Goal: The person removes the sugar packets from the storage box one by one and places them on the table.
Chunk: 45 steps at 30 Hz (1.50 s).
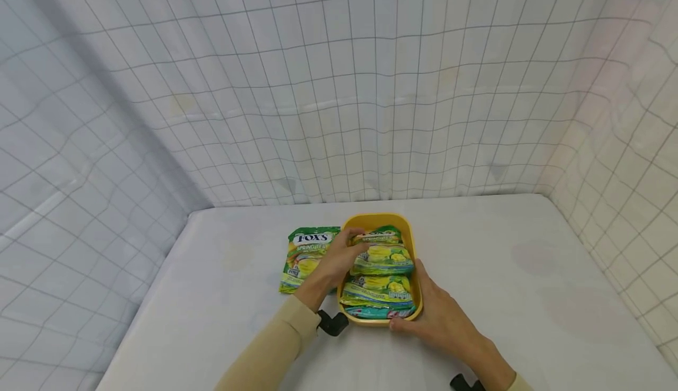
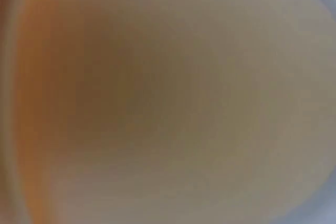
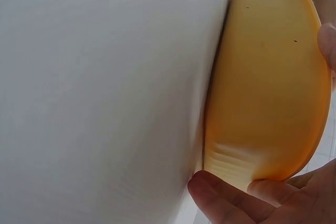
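A yellow plastic container (image 1: 418, 302) holds several green-and-yellow candy packets (image 1: 378, 282), with a teal packet (image 1: 378, 312) at its near end. My left hand (image 1: 336, 258) reaches over the container's left rim, its fingers spread onto the upper packets. With thumb at the near rim and fingers along the right wall, my right hand (image 1: 442, 317) holds the container's near right corner. In the right wrist view its fingertips (image 3: 210, 187) touch the outer wall. Left of the container lies a flat Fox's candy packet (image 1: 309, 255), partly behind the left hand. The left wrist view is blurred.
The container stands on a white-covered table (image 1: 529, 297). White grid-patterned sheets (image 1: 371, 85) hang behind and on both sides. A black wrist mount (image 1: 332, 323) sits at the left wrist, close to the container's near left corner.
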### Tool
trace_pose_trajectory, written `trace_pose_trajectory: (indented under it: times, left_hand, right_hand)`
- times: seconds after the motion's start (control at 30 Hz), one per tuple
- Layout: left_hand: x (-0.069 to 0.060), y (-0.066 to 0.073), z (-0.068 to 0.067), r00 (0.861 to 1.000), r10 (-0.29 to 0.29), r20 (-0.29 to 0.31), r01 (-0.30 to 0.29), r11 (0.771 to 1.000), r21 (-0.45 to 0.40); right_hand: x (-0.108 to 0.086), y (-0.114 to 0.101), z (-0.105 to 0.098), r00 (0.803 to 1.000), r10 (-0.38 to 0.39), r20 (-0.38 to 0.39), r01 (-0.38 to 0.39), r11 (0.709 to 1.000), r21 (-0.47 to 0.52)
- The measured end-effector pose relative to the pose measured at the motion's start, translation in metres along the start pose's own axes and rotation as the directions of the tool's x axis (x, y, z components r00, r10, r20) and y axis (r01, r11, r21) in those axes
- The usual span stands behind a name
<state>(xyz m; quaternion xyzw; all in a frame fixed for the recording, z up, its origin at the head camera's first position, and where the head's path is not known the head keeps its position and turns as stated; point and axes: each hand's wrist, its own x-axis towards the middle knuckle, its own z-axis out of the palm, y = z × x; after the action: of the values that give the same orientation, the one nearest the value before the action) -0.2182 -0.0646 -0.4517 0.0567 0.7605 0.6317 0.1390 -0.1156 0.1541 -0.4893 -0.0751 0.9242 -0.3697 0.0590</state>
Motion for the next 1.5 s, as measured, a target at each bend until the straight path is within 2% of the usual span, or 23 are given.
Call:
trace_pose_trajectory:
  times: [0.1, 0.2, 0.33, 0.57, 0.63, 0.8, 1.03, 1.13, 1.3, 1.5]
  left_hand:
    - [0.001, -0.003, -0.001, 1.0, 0.02, -0.005, -0.02, 0.996, -0.085]
    - [0.002, -0.003, -0.001, 1.0, 0.0, -0.019, -0.004, 0.985, -0.171]
    - [0.003, -0.001, -0.001, 0.999, -0.046, -0.024, 0.037, 0.957, -0.286]
    - [0.005, -0.002, -0.005, 0.998, -0.047, 0.031, 0.055, 0.923, -0.38]
    - [0.007, -0.003, -0.006, 0.998, -0.051, 0.049, 0.065, 0.923, -0.38]
    - [0.011, -0.001, -0.006, 0.995, -0.068, 0.074, 0.088, 0.942, -0.323]
    - [0.013, -0.002, -0.004, 0.981, -0.157, 0.11, 0.184, 0.937, -0.296]
    - [0.013, -0.003, -0.002, 0.976, -0.178, 0.124, 0.207, 0.936, -0.284]
    - [0.013, -0.004, 0.0, 0.976, -0.173, 0.132, 0.204, 0.939, -0.278]
    - [0.011, -0.003, 0.003, 0.985, -0.146, 0.093, 0.166, 0.946, -0.278]
  right_hand:
    - [-0.001, 0.0, 0.0, 1.0, 0.004, 0.0, -0.004, 1.0, -0.007]
    - [0.0, 0.0, 0.0, 1.0, 0.007, 0.001, -0.007, 1.0, -0.011]
    - [0.0, 0.0, 0.0, 1.0, 0.01, 0.0, -0.01, 1.0, -0.015]
    - [0.001, 0.0, 0.001, 1.0, 0.009, -0.002, -0.009, 1.0, -0.015]
    - [0.001, 0.0, 0.0, 1.0, 0.009, -0.003, -0.009, 1.0, -0.015]
    - [0.001, -0.001, 0.0, 1.0, 0.01, -0.014, -0.011, 1.0, -0.022]
    - [0.0, -0.003, 0.0, 1.0, 0.017, -0.012, -0.017, 1.0, -0.025]
    - [0.0, -0.004, -0.001, 1.0, 0.022, -0.009, -0.022, 0.999, -0.023]
    - [-0.001, -0.004, -0.001, 0.999, 0.03, -0.011, -0.03, 0.999, -0.013]
    - [0.0, -0.003, 0.001, 1.0, 0.023, -0.019, -0.024, 1.0, -0.008]
